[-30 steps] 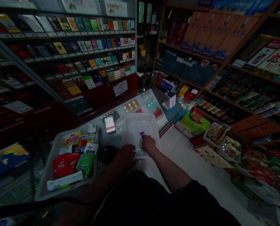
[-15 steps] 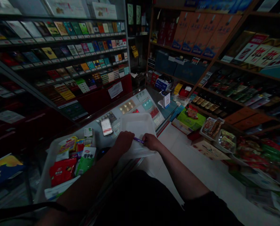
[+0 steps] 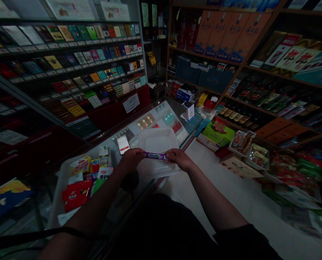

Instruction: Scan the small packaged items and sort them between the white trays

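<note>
A slim purple candy stick pack (image 3: 156,156) with printed lettering is stretched level between my two hands. My left hand (image 3: 132,157) pinches its left end, and my right hand (image 3: 178,159) pinches the right end. Below and behind it lies a white plastic tray (image 3: 161,135) on the glass counter, with nothing visible inside. Left of my left forearm stands a second white bin (image 3: 58,191) holding several snack bags, among them a red packet (image 3: 76,195) and a green-and-white packet (image 3: 103,177).
A phone (image 3: 123,145) with a lit screen lies on the glass counter (image 3: 134,135). Cigarette shelves (image 3: 77,45) rise at the left. Shelves of bottles and boxes (image 3: 217,34) fill the right, with packaged food (image 3: 240,142) low on the floor side.
My hands have moved apart, and more of the purple candy pack now shows between them, its printed face turned up. My left hand has shifted left, nearer the phone.
</note>
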Demonstrator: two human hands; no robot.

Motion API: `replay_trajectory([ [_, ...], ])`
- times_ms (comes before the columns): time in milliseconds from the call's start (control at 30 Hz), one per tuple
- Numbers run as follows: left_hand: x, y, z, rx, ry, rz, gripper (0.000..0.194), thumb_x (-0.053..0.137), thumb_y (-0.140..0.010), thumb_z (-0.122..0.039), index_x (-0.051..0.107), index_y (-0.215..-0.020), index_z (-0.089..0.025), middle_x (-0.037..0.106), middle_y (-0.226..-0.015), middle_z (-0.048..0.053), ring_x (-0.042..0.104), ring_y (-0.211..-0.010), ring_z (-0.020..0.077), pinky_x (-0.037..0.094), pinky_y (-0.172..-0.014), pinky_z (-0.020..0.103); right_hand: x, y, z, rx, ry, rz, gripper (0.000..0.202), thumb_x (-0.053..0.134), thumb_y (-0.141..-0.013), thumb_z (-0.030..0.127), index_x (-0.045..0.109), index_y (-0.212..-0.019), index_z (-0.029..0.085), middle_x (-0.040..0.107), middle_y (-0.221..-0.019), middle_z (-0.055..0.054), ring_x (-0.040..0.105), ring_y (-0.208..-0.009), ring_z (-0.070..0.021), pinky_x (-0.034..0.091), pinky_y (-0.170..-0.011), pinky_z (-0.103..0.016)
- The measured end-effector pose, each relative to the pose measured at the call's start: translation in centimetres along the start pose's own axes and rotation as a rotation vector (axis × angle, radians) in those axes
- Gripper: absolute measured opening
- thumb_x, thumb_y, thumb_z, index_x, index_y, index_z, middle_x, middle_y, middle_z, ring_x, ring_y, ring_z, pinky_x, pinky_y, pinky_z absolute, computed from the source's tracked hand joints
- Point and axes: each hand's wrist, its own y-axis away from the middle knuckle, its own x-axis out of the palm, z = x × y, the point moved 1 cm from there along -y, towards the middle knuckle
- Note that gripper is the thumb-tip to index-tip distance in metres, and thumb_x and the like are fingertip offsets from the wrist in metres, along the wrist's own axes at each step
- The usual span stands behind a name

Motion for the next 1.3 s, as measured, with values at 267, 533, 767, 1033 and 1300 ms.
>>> replay_trajectory([
  [267, -3.1, 2.4, 1.2, -0.071, 0.108, -0.024, 0.037, 0.062, -0.078, -0.056, 0.074, -0.075, -0.02, 0.067, -0.066, 0.0, 0.056, -0.064, 0.0173, 0.039, -0.062, 0.029, 2.0, 0.3, 0.7, 0.036, -0.121, -0.145, 0.024, 0.081, -0.074, 0.036, 0.065, -0.079, 0.019, 0.074, -0.07, -0.001, 0.074, -0.069, -0.0177, 0.058, -0.067, -0.026],
  [533, -5.5, 5.0, 2.8, -0.116, 0.196, -0.084, 0.047, 0.068, -0.073, -0.065, 0.075, -0.08, -0.019, 0.072, -0.07, 0.001, 0.061, -0.066, 0.0186, 0.043, -0.062, 0.028, 5.7, -0.4, 1.6, -0.042, -0.056, -0.136, 0.021, 0.079, -0.073, 0.032, 0.068, -0.082, 0.017, 0.069, -0.063, 0.002, 0.068, -0.057, -0.0149, 0.054, -0.055, -0.024],
  [767, -8.3, 7.3, 5.3, -0.162, 0.221, -0.165, 0.049, 0.074, -0.069, -0.063, 0.079, -0.09, -0.019, 0.078, -0.079, 0.004, 0.067, -0.074, 0.0217, 0.047, -0.067, 0.03, 9.7, -1.3, 2.9, -0.155, 0.217, -0.07, 0.012, 0.067, -0.084, 0.026, 0.073, -0.088, 0.017, 0.071, -0.065, 0.001, 0.066, -0.058, -0.0129, 0.05, -0.059, -0.022],
  [1033, -11.2, 8.4, 10.1, -0.125, 0.065, -0.261, 0.043, 0.065, -0.081, -0.06, 0.08, -0.094, -0.021, 0.08, -0.089, 0.004, 0.07, -0.082, 0.0231, 0.053, -0.076, 0.032, 14.0, -3.5, 4.5, -0.328, 0.67, -0.082, 0.011, 0.071, -0.09, 0.02, 0.077, -0.081, 0.018, 0.078, -0.087, -0.001, 0.072, -0.089, -0.0174, 0.051, -0.085, -0.026],
  [1300, -12.5, 7.9, 15.0, 0.064, -0.176, -0.321, 0.032, 0.059, -0.087, -0.045, 0.079, -0.086, -0.02, 0.067, -0.142, 0.012, 0.06, -0.13, 0.0321, 0.042, -0.119, 0.049, 16.9, -5.7, 4.4, -0.483, 0.984, 0.005, 0.015, 0.07, -0.092, 0.012, 0.083, -0.094, 0.02, 0.075, -0.13, -0.008, 0.059, -0.136, -0.0229, 0.04, -0.117, -0.036],
])
